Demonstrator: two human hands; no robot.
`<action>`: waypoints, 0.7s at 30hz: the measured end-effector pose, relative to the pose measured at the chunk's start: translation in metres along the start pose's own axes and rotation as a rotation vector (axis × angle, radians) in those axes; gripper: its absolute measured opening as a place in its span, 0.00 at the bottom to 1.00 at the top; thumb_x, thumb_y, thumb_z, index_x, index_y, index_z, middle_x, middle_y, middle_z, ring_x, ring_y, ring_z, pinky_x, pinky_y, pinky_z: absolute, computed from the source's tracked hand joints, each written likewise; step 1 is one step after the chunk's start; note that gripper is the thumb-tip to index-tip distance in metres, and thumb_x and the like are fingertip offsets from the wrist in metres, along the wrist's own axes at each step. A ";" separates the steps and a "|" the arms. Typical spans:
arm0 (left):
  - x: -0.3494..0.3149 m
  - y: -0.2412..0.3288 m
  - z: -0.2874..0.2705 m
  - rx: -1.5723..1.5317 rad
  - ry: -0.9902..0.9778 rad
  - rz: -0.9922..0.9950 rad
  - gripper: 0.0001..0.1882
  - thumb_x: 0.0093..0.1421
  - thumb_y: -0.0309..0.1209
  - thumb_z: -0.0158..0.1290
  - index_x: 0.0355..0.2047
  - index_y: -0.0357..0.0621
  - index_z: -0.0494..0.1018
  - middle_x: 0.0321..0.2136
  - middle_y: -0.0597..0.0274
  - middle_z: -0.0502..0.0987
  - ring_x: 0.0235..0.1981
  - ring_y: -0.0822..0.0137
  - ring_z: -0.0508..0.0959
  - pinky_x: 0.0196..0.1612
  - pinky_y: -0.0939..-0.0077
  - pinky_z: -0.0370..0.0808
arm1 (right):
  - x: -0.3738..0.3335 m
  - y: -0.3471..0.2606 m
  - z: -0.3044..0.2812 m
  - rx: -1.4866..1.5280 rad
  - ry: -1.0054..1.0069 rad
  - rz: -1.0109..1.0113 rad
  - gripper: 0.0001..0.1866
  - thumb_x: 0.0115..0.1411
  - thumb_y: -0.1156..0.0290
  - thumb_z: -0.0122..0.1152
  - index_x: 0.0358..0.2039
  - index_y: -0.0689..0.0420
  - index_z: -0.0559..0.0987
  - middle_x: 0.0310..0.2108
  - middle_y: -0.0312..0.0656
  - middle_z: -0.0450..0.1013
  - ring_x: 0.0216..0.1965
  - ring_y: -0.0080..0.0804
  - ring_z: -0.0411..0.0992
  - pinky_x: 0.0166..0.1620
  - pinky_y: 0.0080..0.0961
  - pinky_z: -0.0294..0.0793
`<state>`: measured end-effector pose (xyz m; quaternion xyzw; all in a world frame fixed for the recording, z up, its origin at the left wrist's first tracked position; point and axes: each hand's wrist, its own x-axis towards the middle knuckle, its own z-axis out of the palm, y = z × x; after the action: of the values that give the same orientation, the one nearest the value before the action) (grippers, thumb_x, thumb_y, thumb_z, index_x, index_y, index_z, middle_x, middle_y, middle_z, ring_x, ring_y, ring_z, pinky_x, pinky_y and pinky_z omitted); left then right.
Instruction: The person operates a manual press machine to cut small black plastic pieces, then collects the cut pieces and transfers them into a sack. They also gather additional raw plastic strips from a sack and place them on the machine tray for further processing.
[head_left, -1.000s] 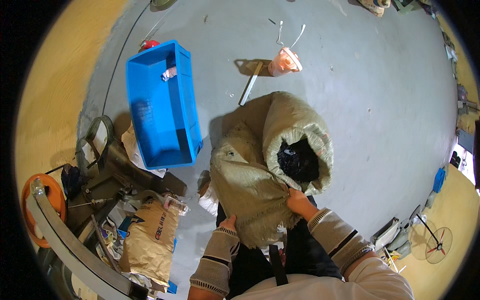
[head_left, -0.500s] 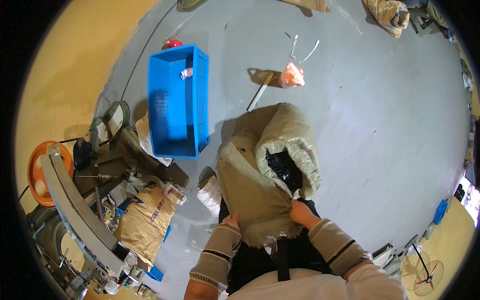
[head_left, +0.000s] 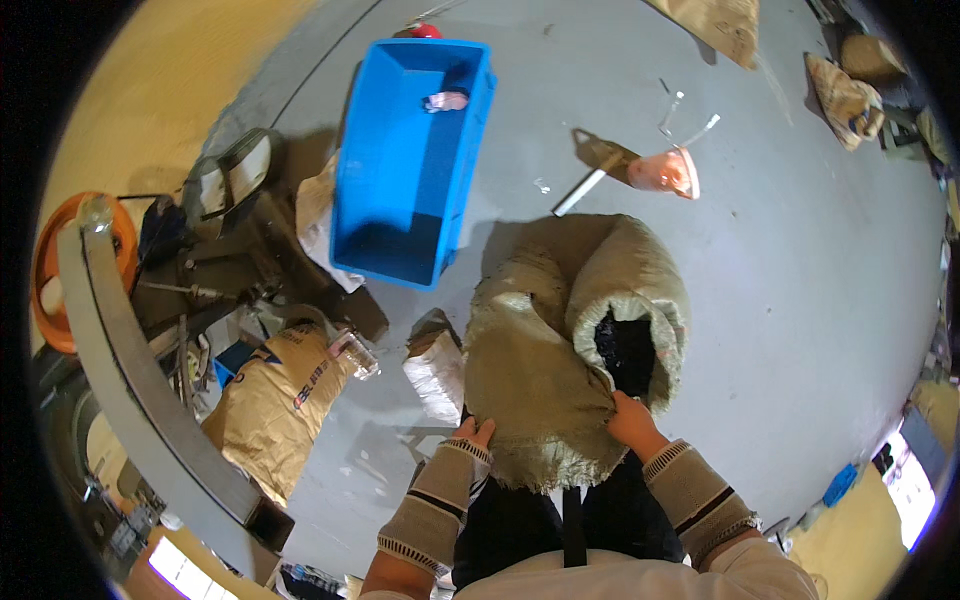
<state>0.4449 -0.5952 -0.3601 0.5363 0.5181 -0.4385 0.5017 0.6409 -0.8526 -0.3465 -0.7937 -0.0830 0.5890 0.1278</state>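
In front of my legs lies a tan woven sack (head_left: 535,385) with a frayed near edge. My left hand (head_left: 474,432) is closed on the left corner of that edge. On its right side my right hand (head_left: 634,421) pinches the cloth in closed fingers. Right beside it, a second woven sack (head_left: 672,300) lies with its rolled-back mouth facing me. Dark, shiny black material (head_left: 627,350) shows inside that mouth. My right hand is just below the mouth. What the first sack holds is hidden.
A blue plastic bin (head_left: 390,180) with a small pinkish item in it stands at the far left. A white wrapped bundle (head_left: 437,378) is left of the sacks. Machinery with an orange wheel (head_left: 60,300) and a brown paper sack (head_left: 275,405) fill the left. An orange-and-clear bag (head_left: 662,173) lies beyond.
The view has shifted, so the sacks and bin sit differently in the picture. The held sack's near part looks fuller and wider. Both hands keep their grip on it.
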 end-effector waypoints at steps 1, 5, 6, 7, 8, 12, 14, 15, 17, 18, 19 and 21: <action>0.001 -0.003 -0.007 0.046 0.042 0.026 0.36 0.60 0.50 0.49 0.57 0.32 0.60 0.50 0.45 0.70 0.49 0.54 0.71 0.51 0.61 0.69 | 0.001 -0.006 -0.003 -0.037 -0.035 0.047 0.23 0.48 0.73 0.58 0.47 0.59 0.68 0.37 0.58 0.71 0.43 0.57 0.69 0.44 0.46 0.69; -0.001 -0.008 -0.031 -0.125 0.235 0.124 0.27 0.57 0.40 0.57 0.53 0.39 0.64 0.35 0.49 0.76 0.37 0.63 0.76 0.38 0.64 0.74 | -0.008 -0.025 -0.008 -0.253 0.237 -0.102 0.23 0.43 0.78 0.62 0.44 0.55 0.73 0.43 0.48 0.66 0.46 0.52 0.65 0.46 0.41 0.69; -0.006 -0.009 -0.036 -0.250 0.309 0.160 0.27 0.56 0.38 0.59 0.53 0.40 0.64 0.33 0.49 0.76 0.36 0.65 0.76 0.36 0.65 0.75 | -0.011 -0.028 -0.010 -0.226 0.303 -0.224 0.23 0.43 0.79 0.61 0.43 0.55 0.73 0.42 0.47 0.66 0.46 0.50 0.66 0.45 0.41 0.69; -0.008 -0.008 -0.041 -0.356 0.387 0.257 0.28 0.55 0.36 0.60 0.53 0.41 0.64 0.34 0.49 0.76 0.36 0.66 0.76 0.35 0.67 0.75 | -0.012 -0.032 -0.013 -0.205 0.341 -0.345 0.22 0.44 0.80 0.61 0.43 0.55 0.73 0.40 0.47 0.67 0.45 0.47 0.66 0.43 0.42 0.70; -0.012 -0.008 -0.043 -0.505 0.477 0.276 0.28 0.54 0.35 0.61 0.53 0.42 0.63 0.36 0.49 0.75 0.35 0.66 0.76 0.34 0.68 0.76 | -0.013 -0.036 -0.016 -0.179 0.400 -0.441 0.22 0.44 0.81 0.61 0.43 0.54 0.74 0.39 0.46 0.67 0.44 0.45 0.67 0.42 0.42 0.70; -0.033 -0.006 -0.033 -0.224 0.648 0.849 0.46 0.44 0.46 0.67 0.57 0.39 0.58 0.47 0.48 0.69 0.47 0.58 0.72 0.46 0.63 0.73 | 0.001 -0.058 -0.031 0.493 0.278 -0.414 0.11 0.49 0.81 0.56 0.35 0.62 0.74 0.29 0.50 0.72 0.33 0.48 0.71 0.37 0.28 0.69; -0.036 0.000 -0.020 -0.195 0.405 0.940 0.55 0.35 0.51 0.70 0.59 0.42 0.55 0.49 0.49 0.66 0.51 0.55 0.69 0.46 0.64 0.73 | 0.011 -0.068 -0.039 0.525 0.326 -0.436 0.09 0.52 0.79 0.53 0.35 0.64 0.73 0.29 0.53 0.73 0.31 0.50 0.71 0.35 0.25 0.68; -0.037 0.003 -0.012 -0.193 0.343 0.943 0.57 0.33 0.51 0.71 0.59 0.42 0.55 0.50 0.49 0.66 0.51 0.55 0.69 0.46 0.64 0.73 | 0.014 -0.074 -0.041 0.471 0.341 -0.413 0.11 0.54 0.75 0.53 0.38 0.63 0.74 0.32 0.54 0.74 0.34 0.50 0.72 0.38 0.28 0.70; -0.033 0.011 0.005 0.029 0.543 0.792 0.58 0.30 0.50 0.72 0.59 0.41 0.56 0.50 0.50 0.67 0.51 0.54 0.70 0.46 0.63 0.74 | 0.014 -0.085 -0.040 0.379 0.231 -0.356 0.13 0.54 0.73 0.54 0.41 0.61 0.75 0.33 0.55 0.74 0.36 0.51 0.73 0.40 0.31 0.71; -0.020 0.018 0.007 -0.302 0.305 0.635 0.53 0.33 0.48 0.70 0.56 0.40 0.58 0.47 0.52 0.69 0.49 0.54 0.72 0.45 0.63 0.74 | 0.012 -0.090 -0.039 0.308 0.190 -0.249 0.14 0.54 0.72 0.54 0.42 0.60 0.75 0.34 0.55 0.74 0.38 0.51 0.73 0.40 0.32 0.71; -0.009 0.023 0.007 -1.050 0.015 0.443 0.48 0.36 0.45 0.69 0.54 0.39 0.60 0.45 0.53 0.71 0.46 0.55 0.73 0.45 0.62 0.75 | 0.009 -0.093 -0.039 0.262 0.117 -0.237 0.17 0.55 0.68 0.56 0.45 0.58 0.75 0.36 0.55 0.75 0.38 0.52 0.73 0.40 0.36 0.72; 0.009 0.025 -0.003 -1.555 -0.149 0.030 0.39 0.41 0.40 0.67 0.51 0.38 0.64 0.41 0.56 0.74 0.41 0.57 0.76 0.43 0.63 0.76 | 0.004 -0.097 -0.041 0.225 0.118 -0.298 0.17 0.54 0.64 0.61 0.42 0.58 0.75 0.34 0.51 0.75 0.36 0.51 0.73 0.39 0.34 0.72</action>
<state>0.4705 -0.5903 -0.3662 0.0070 0.6342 0.0226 0.7728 0.6828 -0.7633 -0.3096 -0.7865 -0.1254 0.5216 0.3061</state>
